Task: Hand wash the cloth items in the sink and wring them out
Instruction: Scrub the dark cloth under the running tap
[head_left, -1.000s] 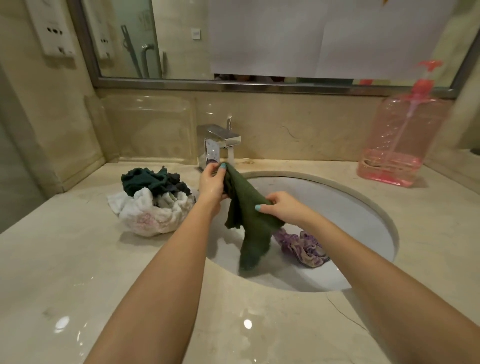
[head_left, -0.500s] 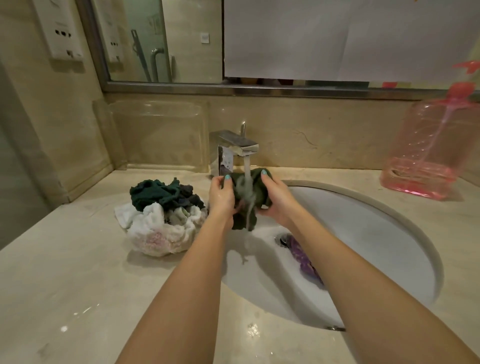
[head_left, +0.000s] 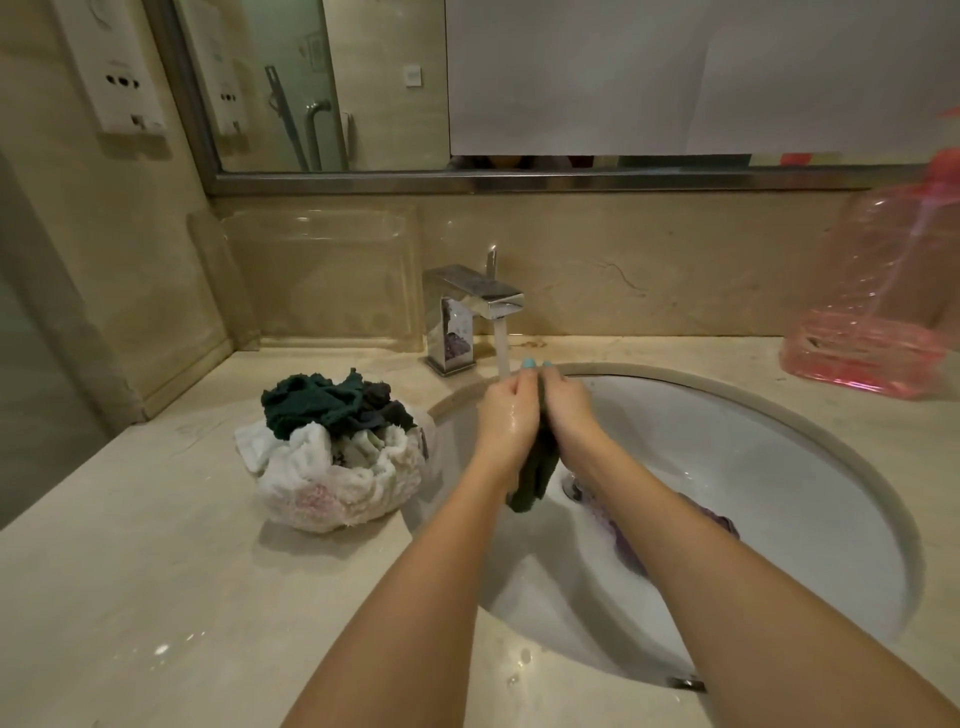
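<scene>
Both hands on the dark green cloth (head_left: 537, 467) at frame center, over the sink (head_left: 779, 457). My left hand (head_left: 506, 410) and right hand (head_left: 566, 402) press together, fingers clenched around it (tail hangs below my wrists). Faucet (head_left: 475, 301) runs just above. Purple cloth (head_left: 711, 519) lies in the basin. Pile of cloths (head_left: 335, 447) sits left on the counter (head_left: 130, 571).

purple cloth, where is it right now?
Head view: the purple cloth lies in the sink basin, just right of the drain, partly hidden under the right forearm.
</scene>
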